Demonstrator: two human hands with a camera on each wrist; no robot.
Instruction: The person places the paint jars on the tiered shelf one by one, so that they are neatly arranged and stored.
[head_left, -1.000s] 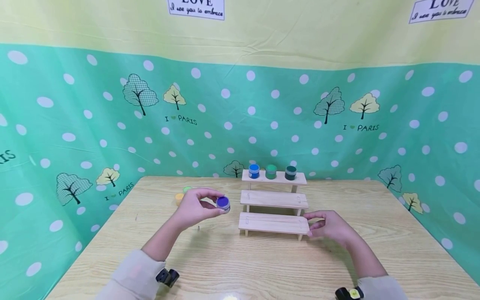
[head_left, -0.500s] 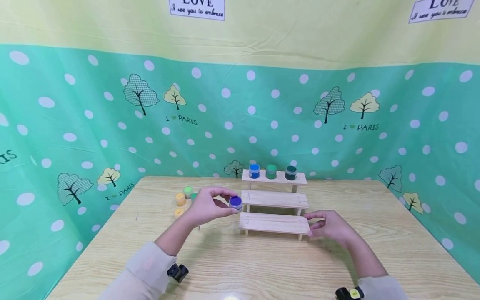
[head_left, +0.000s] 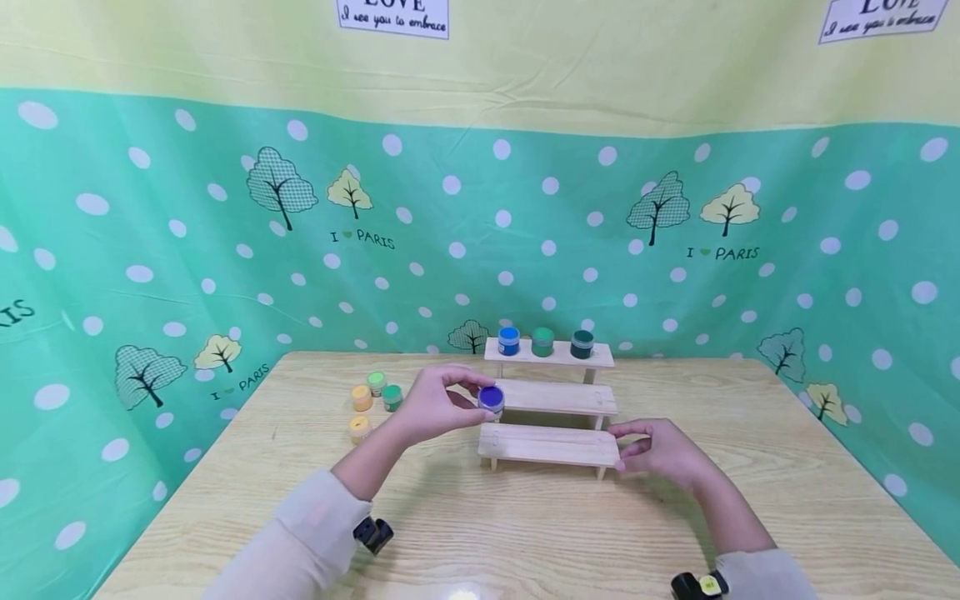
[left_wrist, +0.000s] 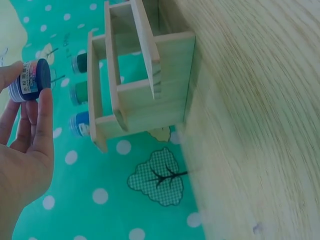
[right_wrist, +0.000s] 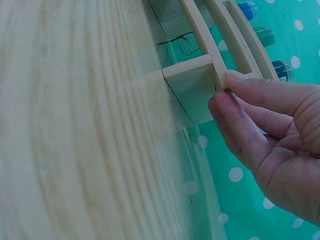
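Pinched a three-tier wooden stand with the fingers of the right hand, at the right end of its lowest step, between 3 and 4 o'clock from the violet jar, presumably to steady the stand. Grasped that jar by its sides with the fingers of the left hand, lid up and off the surface, probably for a level grip. Could not read its label. Found an orange jar, yellow jar, light green jar and emerald jar grouped at 9 o'clock, likely for easy reach. Lost the left end of the middle step behind the violet jar. Saw a blue jar, mid-green jar and dark green jar along the top step toward 1 and 2 o'clock, apparently spaced for separate viewing. Met backdrop lettering cropped at 11 and 2 o'clock.
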